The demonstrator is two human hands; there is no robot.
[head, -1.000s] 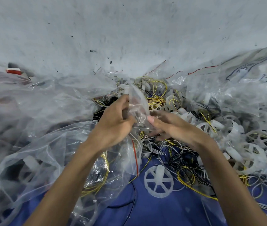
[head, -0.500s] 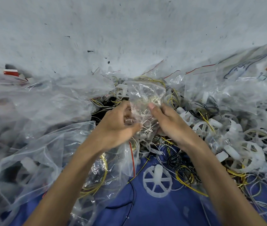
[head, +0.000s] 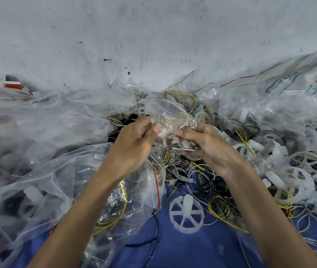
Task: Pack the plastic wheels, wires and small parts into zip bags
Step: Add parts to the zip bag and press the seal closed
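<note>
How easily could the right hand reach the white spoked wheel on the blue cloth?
Probably yes: the white spoked wheel lies uncovered on the blue cloth. But the right hand and left hand both pinch a small clear bag, so it must let go.

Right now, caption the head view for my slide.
Left hand and right hand pinch a small clear bag over loose white wheels and wires.

The left forearm point(head: 80, 209) and the right forearm point(head: 260, 209) are bare along all their visible length, slim and smooth, uncovered right down to the lower edge of the view. The left hand point(head: 132, 144) and the right hand point(head: 209, 146) are bare as well, knuckles ridged across their backs. The left thumbnail point(head: 156, 129) is short, rounded and cut close to the fingertip.
</note>
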